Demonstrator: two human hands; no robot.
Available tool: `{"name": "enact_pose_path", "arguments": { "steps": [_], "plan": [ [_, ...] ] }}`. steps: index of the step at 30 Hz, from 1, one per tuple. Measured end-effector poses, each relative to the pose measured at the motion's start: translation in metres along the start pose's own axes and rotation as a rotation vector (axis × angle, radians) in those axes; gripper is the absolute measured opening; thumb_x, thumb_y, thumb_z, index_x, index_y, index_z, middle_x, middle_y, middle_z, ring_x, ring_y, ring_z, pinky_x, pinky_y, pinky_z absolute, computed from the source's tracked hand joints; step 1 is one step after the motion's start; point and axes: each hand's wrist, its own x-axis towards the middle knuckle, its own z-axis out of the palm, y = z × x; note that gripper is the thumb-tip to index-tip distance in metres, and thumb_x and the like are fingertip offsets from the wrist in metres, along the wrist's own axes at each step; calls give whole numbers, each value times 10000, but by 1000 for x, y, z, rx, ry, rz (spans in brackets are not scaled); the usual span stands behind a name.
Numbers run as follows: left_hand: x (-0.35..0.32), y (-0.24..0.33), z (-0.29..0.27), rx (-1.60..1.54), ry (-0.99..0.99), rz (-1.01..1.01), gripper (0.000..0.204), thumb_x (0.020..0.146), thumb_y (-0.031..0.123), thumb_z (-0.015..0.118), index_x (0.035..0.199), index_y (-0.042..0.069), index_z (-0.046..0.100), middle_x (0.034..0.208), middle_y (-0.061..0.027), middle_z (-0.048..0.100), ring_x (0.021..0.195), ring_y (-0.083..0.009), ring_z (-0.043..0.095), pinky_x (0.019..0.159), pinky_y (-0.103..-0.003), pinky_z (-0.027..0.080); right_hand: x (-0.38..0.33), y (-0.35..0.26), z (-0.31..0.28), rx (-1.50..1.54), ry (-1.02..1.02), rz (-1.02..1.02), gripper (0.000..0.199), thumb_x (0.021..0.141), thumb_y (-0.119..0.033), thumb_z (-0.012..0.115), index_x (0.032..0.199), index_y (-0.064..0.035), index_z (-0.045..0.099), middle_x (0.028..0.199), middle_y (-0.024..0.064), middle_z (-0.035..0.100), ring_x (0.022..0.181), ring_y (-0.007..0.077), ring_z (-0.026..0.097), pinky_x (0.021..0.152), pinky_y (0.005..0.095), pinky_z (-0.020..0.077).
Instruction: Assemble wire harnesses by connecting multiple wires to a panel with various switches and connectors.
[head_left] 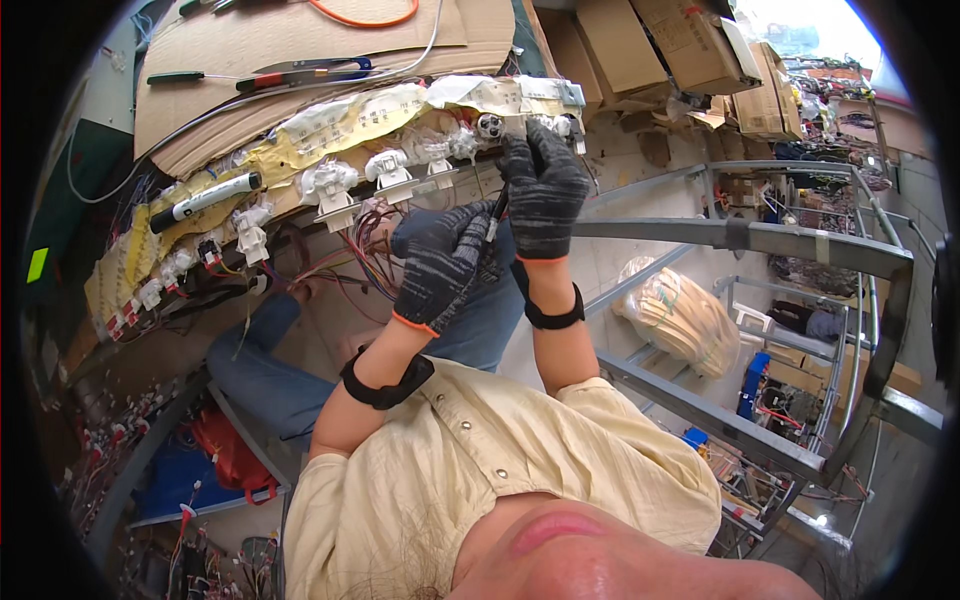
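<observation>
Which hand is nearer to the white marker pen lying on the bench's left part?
Left. The left hand sits a stretch right of and below the white marker pen; the right hand is farther right, up at the white connectors.

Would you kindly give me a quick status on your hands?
Left hand gripping a thin dark tool. Right hand pressed on white connector strip. Loose wires below.

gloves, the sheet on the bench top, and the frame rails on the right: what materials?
Gloves, left hand and right hand: knit fabric, dark speckled grey with orange cuffs, matte. Bench sheet: corrugated cardboard, brown, with creased, frayed edges. Frame rails: likely steel or aluminium, bare dull grey bars.
</observation>
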Motion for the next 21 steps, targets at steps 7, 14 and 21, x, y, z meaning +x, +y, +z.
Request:
{"name": "enact_pose_path", "arguments": {
  "steps": [7, 14, 21],
  "plan": [
    [1, -5, 4, -81, -30, -51, 208, 902, 87, 520, 1014, -26, 655, 738, -128, 650, 576, -154, 564, 569, -305, 454, 8, 1, 2, -313, 14, -352, 176, 825, -20, 640, 985, 51, 654, 856, 122, 676, 746, 158, 599, 720, 304, 484],
    [-3, -2, 0, -117, -49, -134, 200, 901, 77, 510, 1016, -19, 642, 744, -130, 648, 603, -153, 580, 583, -305, 455, 7, -30, 15, -924, -99, -701, 241, 804, -47, 582, 1035, 2, 634, 850, 147, 633, 773, 270, 613, 717, 384, 481],
    [-34, -19, -7, 337, 192, 281, 176, 909, 140, 555, 988, 2, 629, 823, -107, 634, 777, -190, 604, 699, -311, 477, -3, -20, 36, -1446, -169, -747, 258, 785, -237, 562, 958, -55, 623, 892, 116, 597, 804, 248, 573, 695, 416, 430]
  ]
}}
